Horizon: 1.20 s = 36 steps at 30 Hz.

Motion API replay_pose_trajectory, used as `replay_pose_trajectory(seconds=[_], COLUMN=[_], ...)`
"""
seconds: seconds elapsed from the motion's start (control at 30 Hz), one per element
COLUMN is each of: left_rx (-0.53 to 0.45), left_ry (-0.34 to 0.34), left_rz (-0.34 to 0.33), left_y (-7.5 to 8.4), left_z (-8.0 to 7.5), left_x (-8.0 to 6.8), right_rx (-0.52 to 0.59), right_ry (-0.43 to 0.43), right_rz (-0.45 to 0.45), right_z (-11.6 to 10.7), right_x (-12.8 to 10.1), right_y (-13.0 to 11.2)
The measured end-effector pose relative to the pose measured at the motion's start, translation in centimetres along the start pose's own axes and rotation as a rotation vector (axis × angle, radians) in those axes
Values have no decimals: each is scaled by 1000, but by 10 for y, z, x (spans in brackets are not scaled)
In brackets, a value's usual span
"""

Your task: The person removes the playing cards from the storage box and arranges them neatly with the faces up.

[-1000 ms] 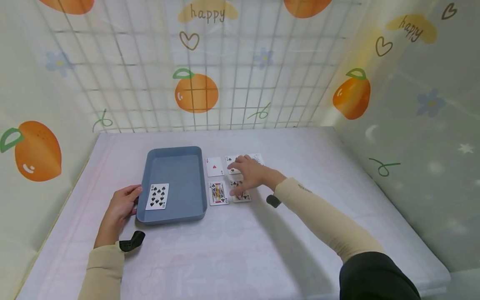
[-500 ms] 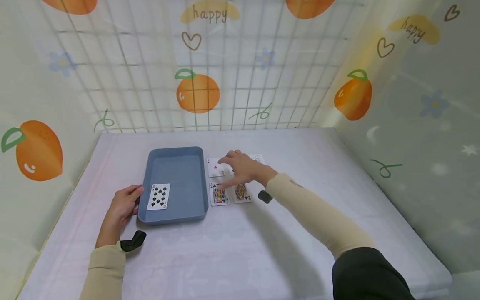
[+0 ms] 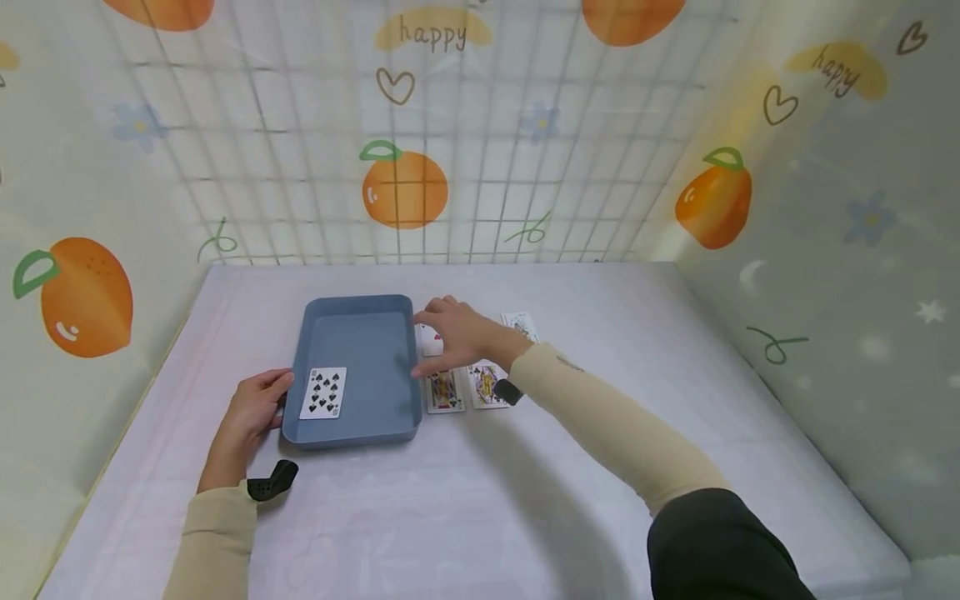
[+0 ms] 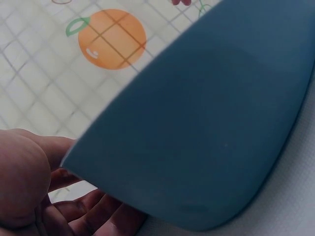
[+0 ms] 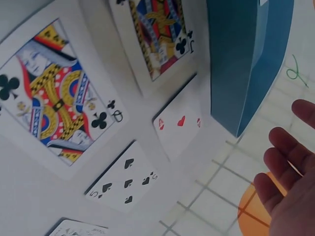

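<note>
A blue-grey tray (image 3: 367, 333) lies on the table with a spades card (image 3: 324, 393) face up inside it. My left hand (image 3: 255, 408) grips the tray's left edge; in the left wrist view the fingers reach below its wall. At the tray's right rim hovers my right hand (image 3: 459, 335), fingers spread and holding nothing; whether a fingertip touches the rim I cannot tell. Below it, face up, are a jack of clubs (image 5: 160, 39), a queen of clubs (image 5: 59, 103), an ace of hearts (image 5: 181, 121) and a five of spades (image 5: 129, 182). The hand partly covers them in the head view.
One more card (image 3: 519, 323) lies behind the right wrist, its face too small to read. A white cloth covers the table (image 3: 390, 525). Patterned curtains and a wire grid (image 3: 495, 179) enclose its back and sides.
My right hand has moved left from above the cards to the tray's right rim. My left hand stays on the tray's left edge.
</note>
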State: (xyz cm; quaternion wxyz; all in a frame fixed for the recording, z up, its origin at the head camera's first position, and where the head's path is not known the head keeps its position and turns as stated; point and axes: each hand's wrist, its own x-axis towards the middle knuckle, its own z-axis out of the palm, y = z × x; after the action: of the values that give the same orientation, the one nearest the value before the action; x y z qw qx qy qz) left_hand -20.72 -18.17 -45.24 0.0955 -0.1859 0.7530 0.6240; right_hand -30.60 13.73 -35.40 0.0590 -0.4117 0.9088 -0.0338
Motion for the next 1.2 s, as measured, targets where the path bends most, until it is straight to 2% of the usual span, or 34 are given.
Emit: replay_pose_trajectory(seconds=[0.43, 0.77, 1.2], left_rx=[-7, -5, -11], left_ry=[-4, 3, 9], left_rz=[-7, 2, 8], left_y=[-1, -1, -1], left_z=[-2, -3, -4], left_x=[0, 3, 6], right_rx=[-31, -43, -97], right_ry=[-34, -22, -32], right_rz=[-40, -89, -85], right_z=[4, 4, 12], right_x=[22, 38, 58], right_y=[-27, -48, -69])
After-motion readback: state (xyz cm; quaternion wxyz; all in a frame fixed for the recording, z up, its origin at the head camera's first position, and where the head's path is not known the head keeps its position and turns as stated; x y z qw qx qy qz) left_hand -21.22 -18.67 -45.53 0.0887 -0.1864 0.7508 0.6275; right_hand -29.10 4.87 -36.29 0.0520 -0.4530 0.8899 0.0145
